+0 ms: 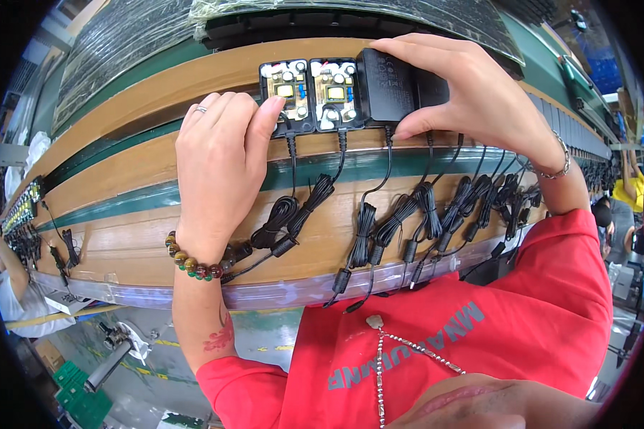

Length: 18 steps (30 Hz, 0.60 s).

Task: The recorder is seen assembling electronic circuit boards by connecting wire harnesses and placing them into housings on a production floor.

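Observation:
Two open black power adapters sit side by side with their circuit boards showing, the left one (286,89) and the right one (334,93). My left hand (218,157) is curled against the left one's side, thumb over its edge; the fingertips are partly hidden. Beside them is a closed black power adapter (386,86). My right hand (479,96) spans it and the neighbouring black case, fingers along the far edge and thumb on the near edge. From each adapter a black cord runs toward me, ending in a tied bundle (275,218).
A long row of black adapters (565,125) continues to the right on the wooden bench (143,243), their cord bundles (461,204) alongside. More open boards (25,207) lie at the far left. A clear plastic-covered edge (215,294) borders the near side. Other people work at both ends.

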Motion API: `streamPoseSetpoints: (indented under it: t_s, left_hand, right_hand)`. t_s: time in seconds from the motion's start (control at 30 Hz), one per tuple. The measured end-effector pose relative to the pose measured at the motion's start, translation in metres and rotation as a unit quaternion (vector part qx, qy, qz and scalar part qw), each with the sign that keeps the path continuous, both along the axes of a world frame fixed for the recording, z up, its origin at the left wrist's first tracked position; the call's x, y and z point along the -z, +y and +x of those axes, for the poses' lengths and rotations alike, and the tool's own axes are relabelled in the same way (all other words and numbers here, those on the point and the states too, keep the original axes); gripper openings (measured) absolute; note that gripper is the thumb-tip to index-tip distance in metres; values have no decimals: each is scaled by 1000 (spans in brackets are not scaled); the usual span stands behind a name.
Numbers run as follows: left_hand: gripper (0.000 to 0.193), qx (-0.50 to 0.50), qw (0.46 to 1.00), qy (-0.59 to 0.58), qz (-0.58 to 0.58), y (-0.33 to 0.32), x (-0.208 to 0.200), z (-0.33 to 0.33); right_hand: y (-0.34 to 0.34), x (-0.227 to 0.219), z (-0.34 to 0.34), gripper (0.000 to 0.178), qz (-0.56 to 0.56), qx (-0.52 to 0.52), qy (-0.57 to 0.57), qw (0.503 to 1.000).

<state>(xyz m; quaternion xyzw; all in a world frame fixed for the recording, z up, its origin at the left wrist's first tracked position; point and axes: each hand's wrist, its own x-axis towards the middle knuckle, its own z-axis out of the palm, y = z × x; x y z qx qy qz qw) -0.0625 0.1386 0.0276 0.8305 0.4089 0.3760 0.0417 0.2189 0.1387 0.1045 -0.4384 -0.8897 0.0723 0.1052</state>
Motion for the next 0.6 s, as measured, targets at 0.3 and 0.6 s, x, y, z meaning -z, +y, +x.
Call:
streamPoseSetpoints:
  t_s: [0.3, 0.6]
  left_hand:
    - [27, 5, 1000, 4, 6, -2, -1, 2]
    - [29, -4, 1000, 14, 18, 2, 2, 2]
  right_hand:
    - [5, -9, -4, 79, 11, -38, -67, 997]
    - [23, -47, -35, 41, 59, -104, 349, 929]
